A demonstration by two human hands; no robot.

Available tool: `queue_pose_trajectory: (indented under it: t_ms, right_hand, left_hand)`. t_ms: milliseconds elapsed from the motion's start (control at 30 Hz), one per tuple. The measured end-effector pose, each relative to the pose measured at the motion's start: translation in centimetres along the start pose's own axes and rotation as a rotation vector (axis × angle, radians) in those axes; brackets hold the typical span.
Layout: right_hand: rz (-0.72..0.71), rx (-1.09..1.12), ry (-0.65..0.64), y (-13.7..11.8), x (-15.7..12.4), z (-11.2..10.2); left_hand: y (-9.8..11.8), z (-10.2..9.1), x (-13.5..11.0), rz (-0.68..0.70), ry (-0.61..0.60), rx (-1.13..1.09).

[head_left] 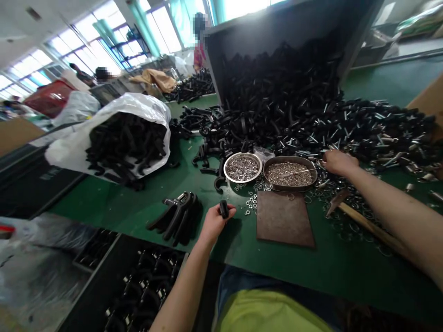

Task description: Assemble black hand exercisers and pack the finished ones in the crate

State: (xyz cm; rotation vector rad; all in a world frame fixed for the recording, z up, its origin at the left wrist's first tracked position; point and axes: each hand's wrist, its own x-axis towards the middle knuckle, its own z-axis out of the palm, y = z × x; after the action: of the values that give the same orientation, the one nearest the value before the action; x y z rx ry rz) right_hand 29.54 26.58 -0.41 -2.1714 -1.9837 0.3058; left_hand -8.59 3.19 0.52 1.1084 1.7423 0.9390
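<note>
My left hand [213, 223] is closed round a black plastic handle-like part [224, 209], held upright above the green table. Over at the right, my right hand [340, 162] reaches the edge of a heap of black parts with metal pins [372, 122]. Its fingers are bent together, and what they grip is too small to make out. Between my hands stand a round bowl of metal rings [242, 167] and an oval tin of tiny metal pieces [290, 174]. A brown metal plate [285, 219] lies in front of the tin.
A hammer [367, 223] lies under my right forearm among loose rings. Several finished-looking black handles [178, 216] are bunched at the left, near a white sack [138, 103] of black parts. A large dark bin [277, 41] spills black parts behind. A crate [183, 260] stands below the table edge.
</note>
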Motion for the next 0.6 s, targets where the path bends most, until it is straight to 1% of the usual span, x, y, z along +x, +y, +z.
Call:
queue_pose_trajectory:
  t_ms: [67, 133, 167, 233, 300, 400, 500, 533, 600]
  right_hand:
    - [0.033, 0.071, 0.039, 0.1, -1.2, 0.0]
    - [0.091, 0.179, 0.114, 0.1, -2.3, -0.3]
    - [0.119, 0.249, 0.157, 0.0, -2.8, -0.6]
    - [0.148, 0.416, 0.222, -0.2, -4.0, -1.3]
    - [0.132, 0.578, 0.238, -0.5, -5.5, -2.1]
    - [0.081, 0.893, 0.155, -1.4, -9.0, -3.0]
    - [0.116, 1.280, 0.043, -2.9, -13.2, -3.1]
    - [0.138, 1.359, 0.014, -3.4, -14.6, -3.0]
    - [0.144, 1.420, -0.048, -4.6, -17.2, -2.9]
  left_hand:
    - [0.4, 1.4, 1.1, 0.115, -0.014, 0.250]
    - [0.8, 2.7, 2.1, 0.215, -0.007, 0.492]
    - [1.0, 3.2, 2.4, 0.243, 0.000, 0.579]
    - [1.4, 4.0, 2.8, 0.270, 0.015, 0.664]
    - [1.8, 4.4, 2.8, 0.288, 0.035, 0.700]
    - [2.1, 4.5, 2.4, 0.327, 0.038, 0.747]
    - [2.4, 4.6, 2.0, 0.366, 0.019, 0.751]
    - [2.6, 4.5, 1.9, 0.371, 0.011, 0.751]
    - [2.9, 4.4, 1.6, 0.385, 0.009, 0.709]
